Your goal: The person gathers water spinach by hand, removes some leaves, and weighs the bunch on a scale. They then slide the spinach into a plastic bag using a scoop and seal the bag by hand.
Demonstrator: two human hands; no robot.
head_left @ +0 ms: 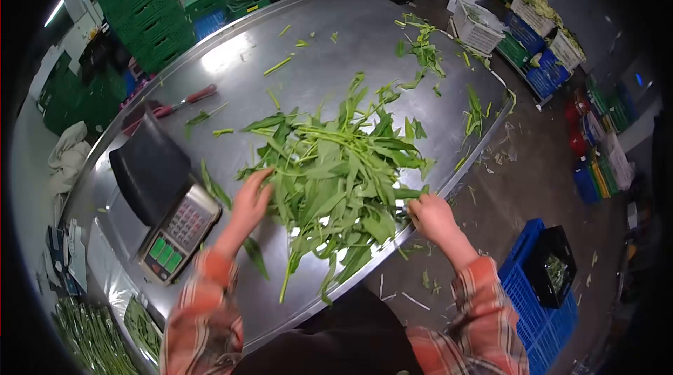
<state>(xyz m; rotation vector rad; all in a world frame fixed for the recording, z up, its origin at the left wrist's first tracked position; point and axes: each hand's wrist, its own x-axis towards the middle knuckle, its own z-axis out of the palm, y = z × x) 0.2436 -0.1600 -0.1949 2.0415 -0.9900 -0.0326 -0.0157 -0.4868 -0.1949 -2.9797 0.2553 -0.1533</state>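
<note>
A loose heap of long green leafy stalks (336,172) lies on the steel table (315,52) in front of me. My left hand (250,201) rests on the heap's left edge, fingers spread over the leaves. At the heap's right edge, by the table rim, my right hand (431,215) has its fingers curled around some stalk ends. Both sleeves are orange plaid.
A weighing scale (165,196) with a black pan stands left of my left hand. Red-handled scissors (184,101) lie further back. Stray leaves (420,49) dot the far table. Green crates (147,17) stack behind; blue crates (536,298) sit on the floor at right.
</note>
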